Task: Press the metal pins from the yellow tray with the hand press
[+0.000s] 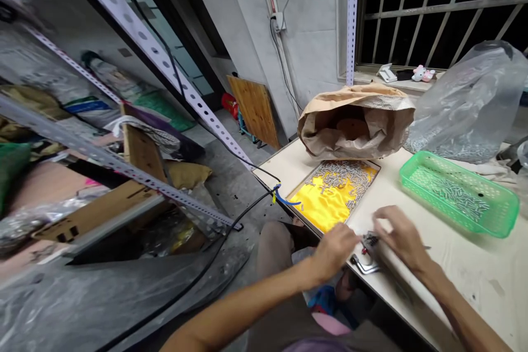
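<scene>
At the table's near edge my left hand (336, 250) is closed, its fingertips pressed together beside a small dark metal fixture (370, 239) with a red part. Whatever those fingertips hold is too small and blurred to name. My right hand (400, 236) is curled on the fixture's other side, thumb and fingers bent into a pinch; what is in it cannot be made out. Below the fixture, a bent metal handle (365, 268) lies at the edge. Just beyond my hands is a shallow tray (350, 216) with yellow cloth (319, 209) and many small silvery screw-like pieces (340, 173).
A green plastic basket (501, 224) with similar pieces stands right. Behind the tray, a brown paper bag (355, 146) lies open beside a clear plastic bag (466, 104). Black cable (214, 250) hangs left of the table (462, 261), near a perforated metal post (206, 115).
</scene>
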Tool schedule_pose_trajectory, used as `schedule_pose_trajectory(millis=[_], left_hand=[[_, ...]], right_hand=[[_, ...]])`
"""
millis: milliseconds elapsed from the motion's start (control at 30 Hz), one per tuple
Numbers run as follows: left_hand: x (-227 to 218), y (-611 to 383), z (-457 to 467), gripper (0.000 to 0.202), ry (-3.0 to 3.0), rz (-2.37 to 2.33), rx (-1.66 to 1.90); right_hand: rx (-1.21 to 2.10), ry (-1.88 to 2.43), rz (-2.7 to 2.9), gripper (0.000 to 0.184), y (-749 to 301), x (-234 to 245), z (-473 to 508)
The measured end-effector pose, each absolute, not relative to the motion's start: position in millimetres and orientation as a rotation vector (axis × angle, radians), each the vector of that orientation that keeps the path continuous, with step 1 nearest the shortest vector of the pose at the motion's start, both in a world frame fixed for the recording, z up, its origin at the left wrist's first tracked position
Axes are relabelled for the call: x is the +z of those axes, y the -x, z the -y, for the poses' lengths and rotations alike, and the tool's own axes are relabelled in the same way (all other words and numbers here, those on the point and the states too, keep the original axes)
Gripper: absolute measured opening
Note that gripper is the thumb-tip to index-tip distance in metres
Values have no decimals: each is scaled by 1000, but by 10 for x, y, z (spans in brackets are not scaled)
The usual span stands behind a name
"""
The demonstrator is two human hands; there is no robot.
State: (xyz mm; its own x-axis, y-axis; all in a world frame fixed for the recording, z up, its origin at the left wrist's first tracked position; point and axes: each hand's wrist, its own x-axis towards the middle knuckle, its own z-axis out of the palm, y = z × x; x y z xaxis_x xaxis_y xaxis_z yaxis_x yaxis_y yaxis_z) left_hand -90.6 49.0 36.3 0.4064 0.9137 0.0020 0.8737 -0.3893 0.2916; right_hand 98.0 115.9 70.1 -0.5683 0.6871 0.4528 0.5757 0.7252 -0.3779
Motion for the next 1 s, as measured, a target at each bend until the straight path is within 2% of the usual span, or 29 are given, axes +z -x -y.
schedule_pose_trajectory(millis=[133, 300, 400, 467, 567, 633, 767, 900, 1000], left_hand=[[437, 1388, -1073, 28, -2350, -1965, 240], [313, 1604, -1532, 20, -2455, -1903, 32], [258, 1627, -1596, 22, -2521, -1794, -32], [269, 1635, -1605, 19, -2521, -1744, -18], [357, 1579, -1572, 18, -2383, -1724, 194], [435, 1462, -1484, 18, -2290, -1734, 318], [510, 1098, -1127, 16, -1987, -1616, 404], [424, 800, -798, 18, -1386, -1450, 377], [333, 695, -703, 18, -1216, -1507, 349]], right_hand=[[75, 1337, 1917, 11, -1659, 1011, -1560], [-47, 1716, 1922, 15, -2379, 1032, -1903], [-21, 1657, 2102, 22, -2359, 883, -1637], [162, 1574, 2201, 26, -2173, 763, -1296], [498, 1402, 2388, 25, -1829, 583, -763], [604, 1373, 2472, 22, -1656, 466, -506], [601, 1423, 2549, 14, -1522, 291, -317], [530, 1434, 2568, 21, -1553, 307, -375], [515, 1471, 2574, 22, -1588, 379, -421]])
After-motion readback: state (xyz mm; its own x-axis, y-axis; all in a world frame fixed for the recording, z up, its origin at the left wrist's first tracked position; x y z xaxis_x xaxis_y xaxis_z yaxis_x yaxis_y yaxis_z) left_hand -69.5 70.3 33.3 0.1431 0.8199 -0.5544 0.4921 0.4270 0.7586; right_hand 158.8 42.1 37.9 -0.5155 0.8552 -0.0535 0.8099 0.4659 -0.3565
